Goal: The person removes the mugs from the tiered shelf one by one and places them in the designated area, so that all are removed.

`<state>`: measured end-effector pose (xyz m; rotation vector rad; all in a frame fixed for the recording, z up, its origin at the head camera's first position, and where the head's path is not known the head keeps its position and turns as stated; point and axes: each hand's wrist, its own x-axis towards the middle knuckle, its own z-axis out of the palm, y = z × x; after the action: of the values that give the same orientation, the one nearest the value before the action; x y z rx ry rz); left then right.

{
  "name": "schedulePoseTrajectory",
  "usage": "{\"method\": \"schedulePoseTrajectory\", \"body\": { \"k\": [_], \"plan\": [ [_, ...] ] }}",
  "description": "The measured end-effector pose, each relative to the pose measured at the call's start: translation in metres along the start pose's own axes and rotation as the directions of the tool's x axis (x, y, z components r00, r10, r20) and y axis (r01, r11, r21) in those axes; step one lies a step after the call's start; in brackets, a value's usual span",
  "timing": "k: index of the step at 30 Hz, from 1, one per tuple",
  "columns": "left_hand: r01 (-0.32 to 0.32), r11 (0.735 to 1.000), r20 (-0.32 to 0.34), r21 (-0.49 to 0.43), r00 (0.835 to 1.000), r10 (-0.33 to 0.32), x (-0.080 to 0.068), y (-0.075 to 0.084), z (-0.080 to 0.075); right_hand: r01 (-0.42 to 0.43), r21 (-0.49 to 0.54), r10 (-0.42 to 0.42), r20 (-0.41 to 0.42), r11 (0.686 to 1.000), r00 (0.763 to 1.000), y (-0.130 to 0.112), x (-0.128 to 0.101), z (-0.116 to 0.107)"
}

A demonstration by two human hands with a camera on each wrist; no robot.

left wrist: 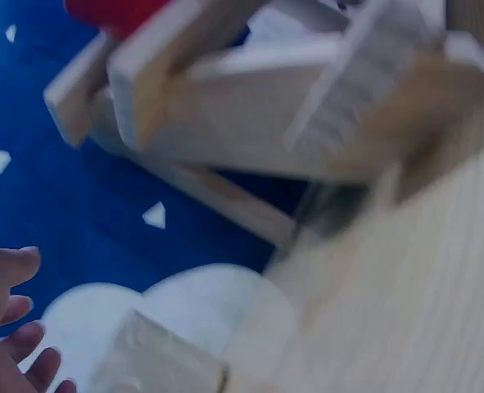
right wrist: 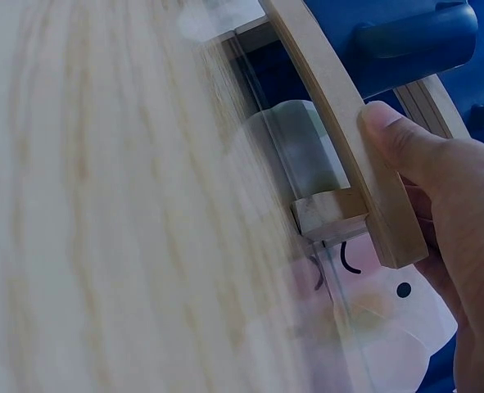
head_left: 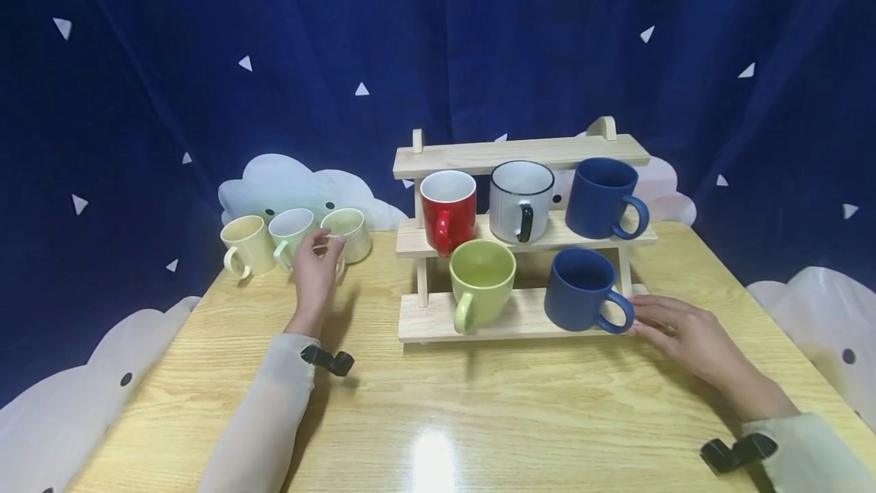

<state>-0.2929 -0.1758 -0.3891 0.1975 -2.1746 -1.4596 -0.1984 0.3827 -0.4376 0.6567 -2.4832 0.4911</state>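
Observation:
A wooden three-tier rack [head_left: 520,154] stands mid-table. Its middle shelf carries a red mug [head_left: 448,208], a white ribbed mug [head_left: 522,200] and a dark blue mug [head_left: 601,196]. On the bottom shelf sit a green mug [head_left: 481,280] and a second dark blue mug [head_left: 580,289]. My left hand [head_left: 320,253] reaches to a cream mug [head_left: 350,233] at the left, fingers loosely spread beside it and holding nothing. In the left wrist view its fingertips [left wrist: 12,319] are bare. My right hand [head_left: 674,329] lies on the table at the bottom shelf's right end. Its thumb [right wrist: 405,143] rests against the shelf edge [right wrist: 340,123].
A pale yellow mug [head_left: 245,246] and a pale green mug [head_left: 290,233] stand beside the cream one at the table's back left. Blue cloth with white triangles and cloud shapes hangs behind. The wooden table [head_left: 438,417] stretches bare in front of the rack.

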Motion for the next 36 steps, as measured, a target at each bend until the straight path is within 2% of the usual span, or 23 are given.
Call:
{"method": "schedulePoseTrajectory", "body": {
  "k": [4,8,12,18,23,28,31,36],
  "plan": [
    [-0.029,0.998,0.08,-0.063,0.996,0.034,-0.008,0.022,0.0,-0.008,-0.013,0.008,0.009,1.0,1.0,0.0,-0.001,-0.001],
    [-0.036,0.992,0.174,-0.118,0.983,0.056,-0.017,0.041,0.002,-0.006,-0.012,0.006,0.009,1.0,1.0,0.0,-0.001,-0.001],
    [-0.054,0.991,0.266,-0.126,0.96,0.086,-0.027,0.057,0.003,0.004,0.01,-0.004,-0.002,1.0,1.0,0.0,0.0,0.0],
    [-0.16,0.983,0.364,-0.086,0.914,0.18,-0.041,0.075,0.006,0.015,0.022,-0.015,-0.019,1.0,1.0,0.001,-0.001,0.001],
    [-0.245,0.97,0.418,-0.001,0.881,0.223,-0.052,0.085,0.009,0.017,0.027,-0.016,-0.012,0.999,1.0,0.001,0.0,0.001],
    [-0.342,0.937,0.449,0.071,0.85,0.276,-0.061,0.095,0.014,0.015,0.028,-0.015,-0.008,0.999,1.0,0.001,0.002,0.0],
    [-0.374,0.922,0.458,0.097,0.84,0.293,-0.066,0.101,0.02,-0.004,0.021,0.004,-0.001,1.0,1.0,0.001,0.002,-0.001],
    [-0.399,0.912,0.46,0.096,0.831,0.315,-0.072,0.112,0.031,-0.021,-0.003,0.021,0.021,1.0,1.0,0.0,0.0,-0.001]
  ]
}}
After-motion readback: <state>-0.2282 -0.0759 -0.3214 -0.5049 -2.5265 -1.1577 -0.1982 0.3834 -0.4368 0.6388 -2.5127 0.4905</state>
